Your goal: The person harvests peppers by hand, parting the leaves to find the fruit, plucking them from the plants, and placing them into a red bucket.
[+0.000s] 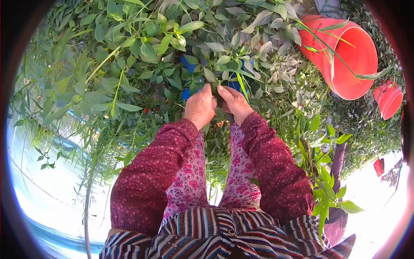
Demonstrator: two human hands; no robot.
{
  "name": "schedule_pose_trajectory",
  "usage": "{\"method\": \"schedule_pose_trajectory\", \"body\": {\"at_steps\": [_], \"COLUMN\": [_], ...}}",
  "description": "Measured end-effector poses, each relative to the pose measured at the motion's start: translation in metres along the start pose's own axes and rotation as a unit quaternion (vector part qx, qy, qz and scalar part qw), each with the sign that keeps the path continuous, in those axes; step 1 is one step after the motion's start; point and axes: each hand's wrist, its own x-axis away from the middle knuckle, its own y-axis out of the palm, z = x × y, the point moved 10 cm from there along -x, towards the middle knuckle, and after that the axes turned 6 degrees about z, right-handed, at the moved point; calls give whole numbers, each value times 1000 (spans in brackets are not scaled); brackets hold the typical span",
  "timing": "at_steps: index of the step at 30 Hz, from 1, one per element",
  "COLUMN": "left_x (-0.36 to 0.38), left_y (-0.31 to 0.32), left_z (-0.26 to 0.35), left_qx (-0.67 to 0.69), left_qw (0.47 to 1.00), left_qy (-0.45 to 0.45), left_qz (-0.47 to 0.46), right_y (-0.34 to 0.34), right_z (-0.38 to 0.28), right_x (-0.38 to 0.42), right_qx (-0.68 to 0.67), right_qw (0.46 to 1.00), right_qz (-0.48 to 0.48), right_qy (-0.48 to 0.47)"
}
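My left hand (201, 106) and my right hand (235, 102) are close together in front of my knees, among the leafy green plants (148, 49). Both are closed, thumbs uppermost and fingertips curled inward. A small green tip shows at my right thumb, and a leaf (209, 75) stands just beyond my left fingertips. What the fingers pinch is hidden, and I cannot tell what it is. Patches of a blue object (188, 64) show through the foliage past my hands.
A large red bucket (314, 48) lies tipped in the plants at the upper right, with a smaller-looking red bucket (389, 100) beyond it. Long grass blades cross the large one's mouth. Leafy stems (325, 190) rise beside my right arm. Pale sheeting (51, 185) is at the lower left.
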Motion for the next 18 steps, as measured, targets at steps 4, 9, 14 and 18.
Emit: {"method": "schedule_pose_trajectory", "body": {"at_steps": [4, 9, 14, 18], "left_x": [8, 18, -31, -94], "left_y": [8, 3, -62, -54], "left_z": [35, 55, 8, -21], "left_qx": [13, 59, 224, 133], "left_qw": [1000, 989, 972, 981], "left_qy": [13, 133, 34, 81], "left_qz": [-4, 20, 59, 114], "right_y": [20, -4, -17, -18], "right_z": [3, 13, -4, -12], "right_x": [-14, -25, -21, -14], "right_qx": [-185, -298, -360, -345], "right_qw": [981, 952, 932, 938], "right_qz": [-35, 15, 16, 19], "right_qy": [36, 75, 37, 38]}}
